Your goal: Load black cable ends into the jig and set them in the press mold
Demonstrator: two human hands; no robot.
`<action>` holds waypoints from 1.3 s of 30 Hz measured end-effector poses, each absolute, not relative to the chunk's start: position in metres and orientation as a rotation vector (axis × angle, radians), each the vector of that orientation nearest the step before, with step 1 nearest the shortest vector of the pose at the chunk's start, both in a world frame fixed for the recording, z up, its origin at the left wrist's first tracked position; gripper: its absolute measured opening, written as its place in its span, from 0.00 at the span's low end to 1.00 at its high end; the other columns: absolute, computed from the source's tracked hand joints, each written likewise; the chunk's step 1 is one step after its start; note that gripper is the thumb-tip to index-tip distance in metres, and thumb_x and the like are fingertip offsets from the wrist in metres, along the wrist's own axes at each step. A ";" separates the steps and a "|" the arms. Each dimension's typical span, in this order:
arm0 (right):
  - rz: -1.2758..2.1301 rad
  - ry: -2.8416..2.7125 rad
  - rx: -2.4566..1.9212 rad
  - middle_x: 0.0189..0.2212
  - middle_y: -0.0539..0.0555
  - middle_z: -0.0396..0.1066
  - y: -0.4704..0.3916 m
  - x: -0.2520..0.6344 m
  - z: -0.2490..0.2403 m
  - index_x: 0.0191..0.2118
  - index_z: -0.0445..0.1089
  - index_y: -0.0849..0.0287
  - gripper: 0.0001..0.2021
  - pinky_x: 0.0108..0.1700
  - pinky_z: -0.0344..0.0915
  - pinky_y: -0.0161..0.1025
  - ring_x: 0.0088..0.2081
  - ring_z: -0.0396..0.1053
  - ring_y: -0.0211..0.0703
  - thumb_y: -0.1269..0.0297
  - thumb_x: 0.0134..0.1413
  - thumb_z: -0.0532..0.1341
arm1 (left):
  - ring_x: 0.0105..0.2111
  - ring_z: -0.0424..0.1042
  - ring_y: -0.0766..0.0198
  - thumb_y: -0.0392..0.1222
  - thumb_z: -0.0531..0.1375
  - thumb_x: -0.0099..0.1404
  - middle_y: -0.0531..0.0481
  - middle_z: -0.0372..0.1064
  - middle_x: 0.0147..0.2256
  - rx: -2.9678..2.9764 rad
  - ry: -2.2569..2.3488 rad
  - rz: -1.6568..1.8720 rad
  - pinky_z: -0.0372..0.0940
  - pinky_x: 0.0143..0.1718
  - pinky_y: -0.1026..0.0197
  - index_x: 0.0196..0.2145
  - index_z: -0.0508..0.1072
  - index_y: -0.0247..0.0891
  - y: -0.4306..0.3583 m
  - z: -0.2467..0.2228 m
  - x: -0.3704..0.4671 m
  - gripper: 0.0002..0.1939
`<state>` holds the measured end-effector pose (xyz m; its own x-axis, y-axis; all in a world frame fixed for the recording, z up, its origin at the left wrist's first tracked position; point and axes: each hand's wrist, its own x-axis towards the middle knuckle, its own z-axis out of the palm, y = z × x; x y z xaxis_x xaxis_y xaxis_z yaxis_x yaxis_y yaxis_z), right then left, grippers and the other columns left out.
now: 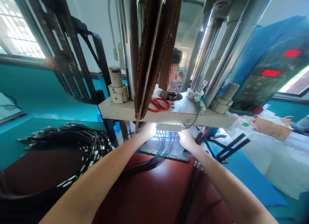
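Both my arms reach under the cream plate [135, 113] of a press with steel columns. My left hand [149, 130] is at the left of the lit gap below the plate, its fingers hidden. My right hand [185, 138] is at the right of that gap, and its fingers are also mostly out of sight. Between the hands, several black cables [164, 145] come out of the gap and bend down to the left over the red-brown tabletop [149, 192]. What either hand touches there cannot be made out.
Left lies a big coil of black cables [94, 143]. Red-handled scissors [159, 105] rest on the press plate beside hanging cardboard [154, 50]. More cables [190, 188] lie at right front. A blue control box [272, 63] with red displays stands right, above white sheeting [272, 163].
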<state>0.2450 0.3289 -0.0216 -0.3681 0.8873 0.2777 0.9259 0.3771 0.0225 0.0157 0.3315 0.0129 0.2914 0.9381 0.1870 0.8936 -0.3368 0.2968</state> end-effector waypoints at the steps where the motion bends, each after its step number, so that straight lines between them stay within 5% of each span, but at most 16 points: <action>1: -0.267 -2.420 -1.591 0.52 0.61 0.62 0.327 0.245 -0.024 0.56 0.59 0.63 0.28 0.53 0.53 0.41 0.56 0.54 0.47 0.79 0.45 0.51 | 0.48 0.65 0.59 0.35 0.51 0.60 0.46 0.69 0.45 2.480 1.638 0.505 0.59 0.51 0.58 0.45 0.70 0.38 0.326 0.014 0.024 0.16; 10: -0.293 -2.440 -1.716 0.49 0.61 0.64 0.324 0.236 -0.016 0.54 0.61 0.61 0.22 0.50 0.54 0.44 0.51 0.59 0.49 0.75 0.52 0.50 | 0.48 0.65 0.57 0.50 0.48 0.64 0.43 0.67 0.46 2.873 1.226 0.505 0.55 0.54 0.54 0.49 0.65 0.37 0.322 -0.008 0.059 0.20; 21: -0.263 -2.454 -1.707 0.46 0.60 0.68 0.329 0.225 -0.010 0.49 0.67 0.61 0.16 0.47 0.57 0.43 0.48 0.64 0.50 0.72 0.55 0.51 | 0.47 0.66 0.55 0.49 0.51 0.63 0.44 0.69 0.42 2.800 1.382 0.536 0.54 0.54 0.52 0.42 0.69 0.36 0.332 -0.011 0.078 0.17; 39: -0.239 -2.408 -1.745 0.48 0.60 0.66 0.337 0.228 -0.020 0.55 0.60 0.56 0.21 0.44 0.59 0.40 0.45 0.65 0.46 0.74 0.55 0.50 | 0.48 0.65 0.56 0.50 0.49 0.64 0.42 0.68 0.46 2.651 1.497 0.631 0.53 0.55 0.52 0.46 0.68 0.35 0.333 -0.017 0.085 0.20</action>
<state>0.2279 0.3368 -0.0202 -0.3076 0.9256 0.2203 0.9509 0.3073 0.0365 0.0854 0.3328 -0.0169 0.4540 0.8274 0.3305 0.8142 -0.5360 0.2233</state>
